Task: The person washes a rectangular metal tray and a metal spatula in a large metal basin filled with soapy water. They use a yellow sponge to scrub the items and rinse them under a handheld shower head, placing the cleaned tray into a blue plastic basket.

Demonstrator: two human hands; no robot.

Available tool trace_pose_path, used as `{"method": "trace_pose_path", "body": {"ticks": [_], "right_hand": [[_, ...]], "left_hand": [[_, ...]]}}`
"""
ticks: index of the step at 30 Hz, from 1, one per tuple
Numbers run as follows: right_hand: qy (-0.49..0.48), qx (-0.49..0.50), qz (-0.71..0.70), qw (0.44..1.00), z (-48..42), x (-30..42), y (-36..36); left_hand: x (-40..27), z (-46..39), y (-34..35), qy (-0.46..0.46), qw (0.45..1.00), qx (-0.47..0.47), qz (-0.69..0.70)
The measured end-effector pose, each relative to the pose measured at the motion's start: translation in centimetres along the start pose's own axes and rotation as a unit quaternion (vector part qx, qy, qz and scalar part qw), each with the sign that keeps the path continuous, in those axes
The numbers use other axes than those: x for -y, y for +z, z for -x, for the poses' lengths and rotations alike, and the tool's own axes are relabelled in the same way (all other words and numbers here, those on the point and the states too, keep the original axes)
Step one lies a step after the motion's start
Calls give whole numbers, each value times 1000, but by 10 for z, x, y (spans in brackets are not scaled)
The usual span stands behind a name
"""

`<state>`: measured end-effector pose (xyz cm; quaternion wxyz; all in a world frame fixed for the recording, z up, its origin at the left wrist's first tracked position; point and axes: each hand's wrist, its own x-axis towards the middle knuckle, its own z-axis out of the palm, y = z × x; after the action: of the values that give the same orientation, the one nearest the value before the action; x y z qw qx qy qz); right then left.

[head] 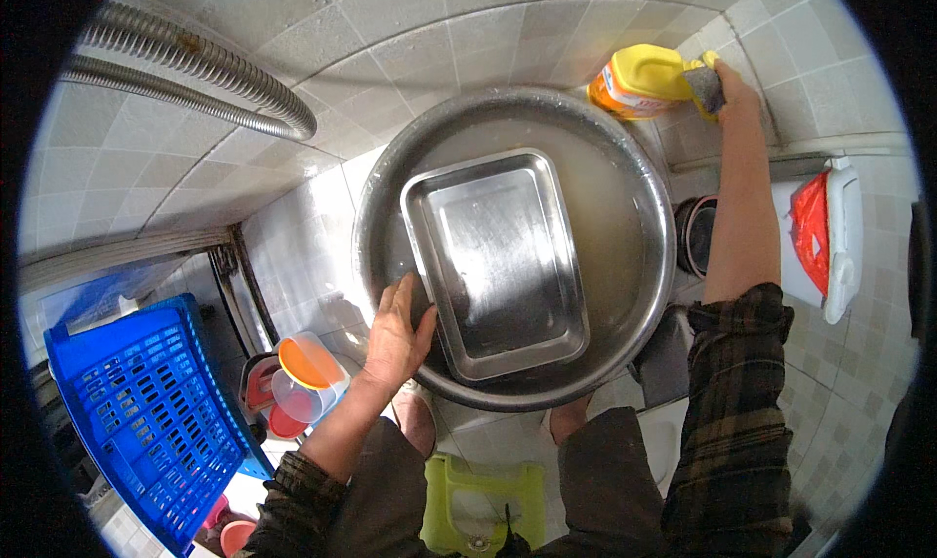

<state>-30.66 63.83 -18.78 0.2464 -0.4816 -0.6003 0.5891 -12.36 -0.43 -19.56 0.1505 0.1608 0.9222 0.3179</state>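
A large round metal basin [637, 192] holds cloudy water. A rectangular stainless steel tray [498, 265] lies tilted inside it, its inner face towards me. My left hand [399, 331] is over the basin's left rim beside the tray's edge, holding nothing, with the thumb apart from the fingers; whether it touches the tray I cannot tell. My right hand [736, 93] reaches to the far right corner and grips a grey-and-yellow scouring sponge [704, 89]. The sponge is at the top end of a yellow detergent bottle [648, 75] with an orange label; my fingertips are partly hidden.
A blue plastic crate [154, 389] leans at left, near plastic containers with orange and red parts [315, 364]. Corrugated metal hoses [219, 75] run along the tiled wall. A green stool [483, 499] is between my legs. A white bin with a red bag [812, 232] stands right.
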Motion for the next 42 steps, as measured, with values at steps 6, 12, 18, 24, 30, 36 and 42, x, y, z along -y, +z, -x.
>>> {"method": "trace_pose_path", "body": {"ticks": [6, 12, 18, 24, 30, 36, 42], "right_hand": [[32, 47, -57, 997, -2, -4, 21], [67, 91, -80, 990, -52, -20, -4], [83, 119, -111, 983, -20, -15, 17], [45, 14, -67, 997, 21, 2, 29], [72, 134, -160, 975, 20, -10, 2], [76, 144, -182, 970, 63, -21, -9], [98, 196, -192, 957, 39, -24, -22]], "left_hand": [[30, 6, 29, -165, 950, 72, 255], [9, -6, 32, -270, 902, 171, 292], [1, -1, 29, -290, 911, 160, 244], [-15, -12, 18, -326, 892, 179, 258], [-5, -11, 31, -326, 867, 186, 329], [1, -8, 31, -337, 836, 193, 386], [-8, -14, 32, -347, 837, 205, 370]]}}
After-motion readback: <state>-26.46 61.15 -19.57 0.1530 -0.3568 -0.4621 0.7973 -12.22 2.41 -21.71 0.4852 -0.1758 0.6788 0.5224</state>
